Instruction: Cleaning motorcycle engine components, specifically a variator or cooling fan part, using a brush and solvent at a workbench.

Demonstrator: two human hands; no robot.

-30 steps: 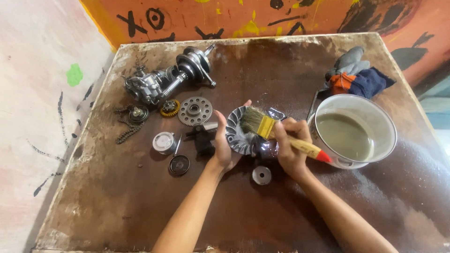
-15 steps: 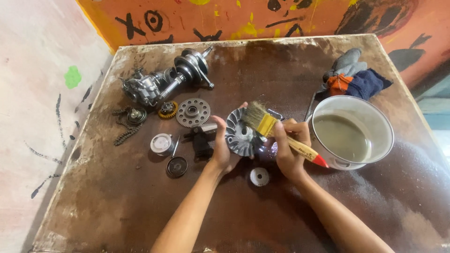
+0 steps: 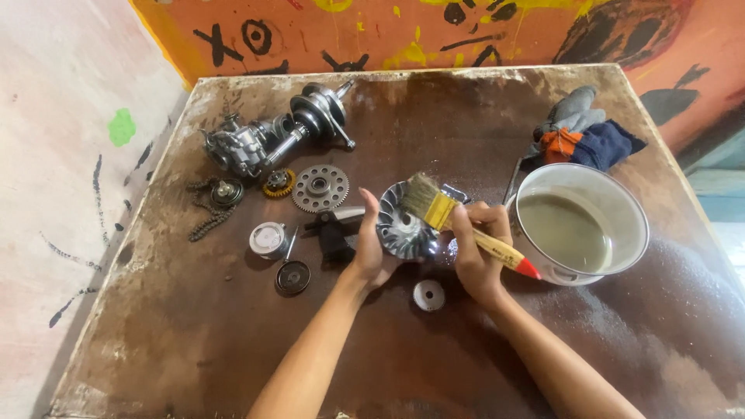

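Observation:
My left hand (image 3: 368,248) grips a round finned metal pulley disc (image 3: 403,230) and holds it tilted on its edge over the brown table (image 3: 194,341). My right hand (image 3: 477,256) holds a paintbrush (image 3: 458,225) with a yellow ferrule, pale wooden handle and red tip. Its bristles rest against the upper rim of the disc. A small silver bushing (image 3: 428,295) lies on the table between my wrists.
A white bowl (image 3: 621,202) of murky liquid stands right of my right hand, with a cloth and gloves (image 3: 586,136) behind it. To the left lie a crankshaft assembly (image 3: 272,136), a toothed gear (image 3: 320,188), a chain (image 3: 209,217), a small round cap (image 3: 269,239) and a dark disc (image 3: 292,277).
Hands, disc and brush stay almost where they were; the brush head has shifted slightly along the disc's top rim. The view has drifted a little.

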